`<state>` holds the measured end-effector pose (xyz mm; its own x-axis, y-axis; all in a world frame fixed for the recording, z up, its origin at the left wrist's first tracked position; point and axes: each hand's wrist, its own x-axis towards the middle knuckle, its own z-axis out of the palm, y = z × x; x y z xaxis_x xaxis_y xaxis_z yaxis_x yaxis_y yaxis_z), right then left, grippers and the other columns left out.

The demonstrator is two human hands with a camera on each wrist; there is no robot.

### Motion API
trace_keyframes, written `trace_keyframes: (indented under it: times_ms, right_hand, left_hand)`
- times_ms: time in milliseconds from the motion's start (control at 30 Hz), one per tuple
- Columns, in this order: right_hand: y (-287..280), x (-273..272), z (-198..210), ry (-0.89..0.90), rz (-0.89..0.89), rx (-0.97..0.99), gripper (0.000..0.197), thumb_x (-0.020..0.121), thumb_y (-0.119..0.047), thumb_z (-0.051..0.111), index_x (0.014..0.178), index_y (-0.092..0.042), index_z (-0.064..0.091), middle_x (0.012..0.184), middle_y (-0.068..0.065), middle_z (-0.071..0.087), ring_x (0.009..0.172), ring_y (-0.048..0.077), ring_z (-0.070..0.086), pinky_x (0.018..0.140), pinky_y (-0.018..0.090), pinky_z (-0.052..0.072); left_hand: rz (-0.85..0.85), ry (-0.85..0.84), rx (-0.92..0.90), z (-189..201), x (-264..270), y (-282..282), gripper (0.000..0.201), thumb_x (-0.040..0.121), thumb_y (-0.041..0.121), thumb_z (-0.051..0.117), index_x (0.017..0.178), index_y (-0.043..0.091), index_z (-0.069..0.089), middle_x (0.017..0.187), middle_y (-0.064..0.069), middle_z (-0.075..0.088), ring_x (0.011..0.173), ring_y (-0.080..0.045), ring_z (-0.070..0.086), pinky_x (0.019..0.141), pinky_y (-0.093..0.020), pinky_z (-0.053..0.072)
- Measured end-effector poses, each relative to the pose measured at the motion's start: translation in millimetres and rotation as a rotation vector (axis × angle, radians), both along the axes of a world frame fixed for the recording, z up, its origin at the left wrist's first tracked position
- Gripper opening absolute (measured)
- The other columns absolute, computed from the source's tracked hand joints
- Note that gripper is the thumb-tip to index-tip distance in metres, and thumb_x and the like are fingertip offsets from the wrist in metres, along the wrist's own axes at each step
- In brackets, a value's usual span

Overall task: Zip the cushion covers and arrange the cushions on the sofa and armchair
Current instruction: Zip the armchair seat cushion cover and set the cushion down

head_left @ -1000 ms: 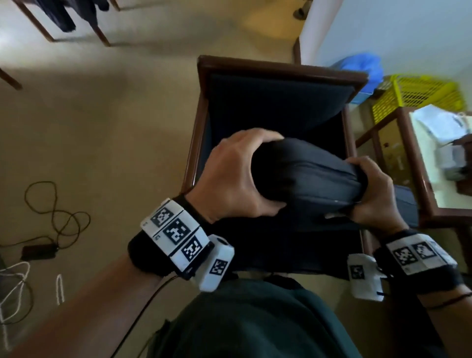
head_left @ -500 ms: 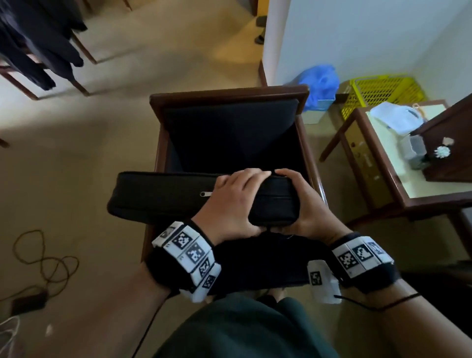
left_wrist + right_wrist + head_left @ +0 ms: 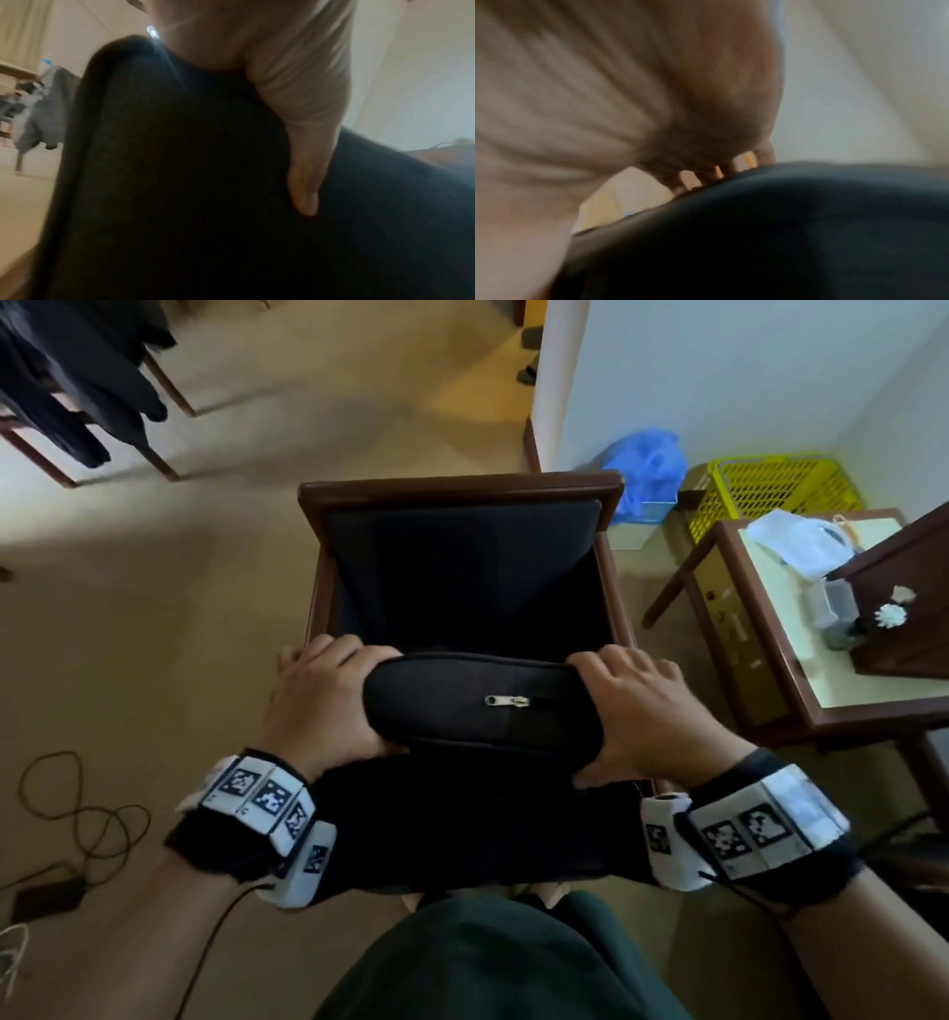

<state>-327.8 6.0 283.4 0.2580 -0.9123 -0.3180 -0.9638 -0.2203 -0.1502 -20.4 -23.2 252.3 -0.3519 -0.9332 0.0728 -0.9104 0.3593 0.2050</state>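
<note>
Cushion (image 3: 480,706) lies crosswise, zip edge up, between both gripping hands

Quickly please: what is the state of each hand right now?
Left hand: closed, gripping the left end of the black cushion.
Right hand: closed, gripping the cushion's right end.

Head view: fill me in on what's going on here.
A person is handling a black cushion over a wooden armchair. The left hand grips one end and the right hand grips the other, with the zippered edge turned up toward the camera. The zipper pull sits about midway along that edge; whether the zip is fully closed cannot be told. Another dark cushion already leans against the chair back. The held cushion is not yet set down on the seat.
</note>
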Motion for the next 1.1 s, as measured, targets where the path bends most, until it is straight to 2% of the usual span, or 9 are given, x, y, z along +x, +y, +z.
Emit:
trace_keyframes:
  times_ms: [167, 400, 500, 567, 667, 733, 867, 967, 1100]
  right_hand:
    - [-1, 67, -19, 0.012, -0.061, -0.230, 0.099, 0.049, -0.046, 0.072, 0.137, -0.016, 0.040, 0.118, 0.007, 0.053, 0.109, 0.034, 0.053, 0.093, 0.046, 0.039]
    - [24, 1, -30, -0.170, -0.149, -0.397, 0.091, 0.038, -0.041, 0.077, 0.122, -0.016, 0.052, 0.106, 0.003, 0.057, 0.099, 0.031, 0.056, 0.089, 0.044, 0.041]
    - [32, -28, -30, -0.218, -0.188, -0.374, 0.098, 0.034, -0.048, 0.078, 0.123, -0.015, 0.052, 0.110, 0.003, 0.058, 0.102, 0.031, 0.056, 0.089, 0.044, 0.041]
    - [36, -46, -29, -0.259, -0.227, -0.362, 0.101, 0.032, -0.050, 0.079, 0.123, -0.014, 0.053, 0.111, 0.003, 0.058, 0.103, 0.031, 0.056, 0.088, 0.043, 0.041]
    - [41, -61, -32, -0.302, -0.251, -0.375, 0.100, 0.031, -0.053, 0.077, 0.121, -0.015, 0.052, 0.110, 0.003, 0.059, 0.102, 0.029, 0.056, 0.087, 0.040, 0.040]
    - [41, -66, -32, -0.330, -0.266, -0.391, 0.099, 0.029, -0.051, 0.077, 0.119, -0.016, 0.052, 0.109, 0.002, 0.060, 0.102, 0.028, 0.056, 0.087, 0.038, 0.039]
    - [40, -64, -27, -0.410, -0.286, -0.421, 0.095, 0.024, -0.041, 0.080, 0.112, -0.014, 0.059, 0.103, -0.003, 0.061, 0.099, 0.029, 0.060, 0.086, 0.035, 0.038]
    - [39, -64, -17, -0.519, -0.287, -0.456, 0.091, 0.025, -0.038, 0.081, 0.110, -0.015, 0.061, 0.100, -0.010, 0.058, 0.095, 0.022, 0.059, 0.088, 0.038, 0.039]
    - [33, -67, -5, -0.745, -0.281, -0.513, 0.093, 0.028, -0.039, 0.090, 0.114, -0.022, 0.059, 0.103, 0.002, 0.066, 0.094, 0.023, 0.064, 0.084, 0.046, 0.051]
  left_hand:
    - [-0.074, -0.009, -0.105, 23, -71, 10, 0.074, 0.049, 0.058, 0.068, 0.115, 0.026, 0.066, 0.096, 0.001, 0.061, 0.091, -0.027, 0.057, 0.079, -0.042, 0.037]
    - [-0.297, 0.123, -0.013, 38, -70, 4, 0.101, 0.052, 0.072, 0.073, 0.139, 0.027, 0.050, 0.132, 0.008, 0.054, 0.124, -0.014, 0.050, 0.099, -0.040, 0.033]
    - [-0.309, 0.507, 0.341, 21, -44, -7, 0.113, 0.054, 0.058, 0.087, 0.148, 0.030, 0.033, 0.148, 0.009, 0.040, 0.138, -0.005, 0.038, 0.112, -0.034, 0.034]
    - [-0.272, 0.607, 0.570, -4, -51, -5, 0.124, 0.047, 0.055, 0.089, 0.149, 0.033, 0.022, 0.153, 0.008, 0.035, 0.141, -0.005, 0.035, 0.116, -0.035, 0.034]
    - [-0.146, 0.581, 0.528, -29, -80, 3, 0.125, 0.040, 0.063, 0.084, 0.146, 0.024, 0.028, 0.140, 0.006, 0.049, 0.129, -0.014, 0.048, 0.107, -0.043, 0.042]
    - [-0.132, 0.575, 0.426, -31, -91, 1, 0.117, 0.039, 0.066, 0.079, 0.138, 0.018, 0.039, 0.125, 0.005, 0.059, 0.116, -0.019, 0.058, 0.097, -0.038, 0.047]
    - [-0.204, 0.404, 0.257, -16, -91, 0, 0.099, 0.039, 0.074, 0.067, 0.112, 0.010, 0.051, 0.095, 0.012, 0.055, 0.090, -0.030, 0.063, 0.075, -0.030, 0.034]
    - [-0.171, 0.367, 0.220, 4, -87, 9, 0.096, 0.038, 0.079, 0.065, 0.107, 0.013, 0.052, 0.090, 0.017, 0.047, 0.084, -0.026, 0.058, 0.071, -0.033, 0.034]
    - [-0.162, 0.362, 0.086, 57, -84, 15, 0.102, 0.035, 0.067, 0.084, 0.116, 0.013, 0.055, 0.095, 0.013, 0.056, 0.089, -0.028, 0.061, 0.077, -0.032, 0.034]
